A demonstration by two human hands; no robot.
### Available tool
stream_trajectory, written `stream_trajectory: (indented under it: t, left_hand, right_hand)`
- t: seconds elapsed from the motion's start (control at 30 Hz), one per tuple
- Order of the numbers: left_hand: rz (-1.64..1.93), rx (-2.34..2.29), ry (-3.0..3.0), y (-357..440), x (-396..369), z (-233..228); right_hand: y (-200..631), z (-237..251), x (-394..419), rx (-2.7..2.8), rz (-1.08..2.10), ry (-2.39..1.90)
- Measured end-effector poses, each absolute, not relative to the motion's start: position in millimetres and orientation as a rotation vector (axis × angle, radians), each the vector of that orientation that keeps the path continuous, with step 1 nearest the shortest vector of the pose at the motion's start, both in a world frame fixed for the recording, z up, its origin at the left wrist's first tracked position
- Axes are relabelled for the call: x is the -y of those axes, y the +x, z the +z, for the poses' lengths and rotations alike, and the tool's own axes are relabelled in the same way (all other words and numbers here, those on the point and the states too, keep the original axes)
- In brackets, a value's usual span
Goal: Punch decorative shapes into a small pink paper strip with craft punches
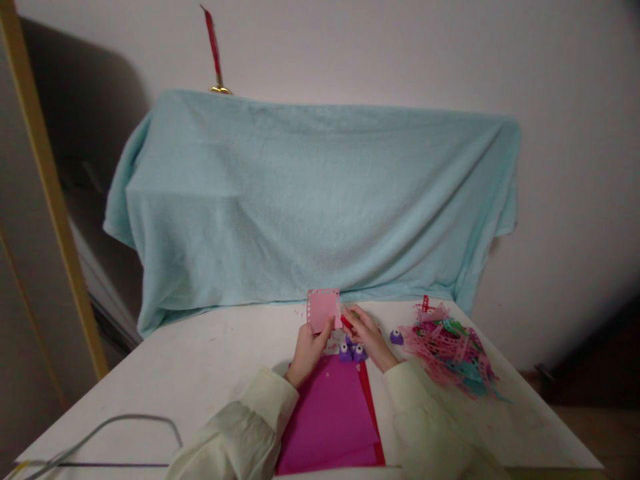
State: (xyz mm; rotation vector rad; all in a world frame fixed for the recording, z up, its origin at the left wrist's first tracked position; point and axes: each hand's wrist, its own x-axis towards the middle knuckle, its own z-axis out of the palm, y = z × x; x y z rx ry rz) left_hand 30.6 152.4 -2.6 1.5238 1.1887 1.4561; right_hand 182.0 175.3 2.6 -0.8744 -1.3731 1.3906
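Pale wall [350,47] fills the background, and against it at twelve o'clock a light blue towel [310,200] drapes over a wide, hidden bulk. Below it spreads the white table [200,360], with a grey cable [125,421] looping at its eight o'clock corner. Magenta paper sheets [330,413] lie at six o'clock between the two pale sleeves, a red sheet edge showing beneath them on the right. At three o'clock sits a heap of punched paper strips [453,350] in pink, red and teal. A purple craft punch [397,337] stands just beside that heap, and two more purple punches [351,352] rest at the top edge of the magenta sheets. The left hand [310,347] pinches a small pink paper square [324,309] with perforated edges, holding it upright above the table centre. The right hand [364,333] is closed around a small red object [347,322], too small to identify, touching the square's lower right corner.
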Motion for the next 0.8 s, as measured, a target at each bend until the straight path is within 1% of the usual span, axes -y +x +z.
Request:
stream_trajectory:
  t: [0.4, 0.8]
  left_hand:
    - [1.412, -1.256, 1.583, 29.9, -151.8, -4.3]
    - [1.351, -1.176, 1.556, 26.9, -152.5, -10.0]
  right_hand:
    - [181.9, 5.3, -173.9, 1.467, 1.444, -0.87]
    - [176.9, 12.8, -165.3, 1.547, 1.471, -0.778]
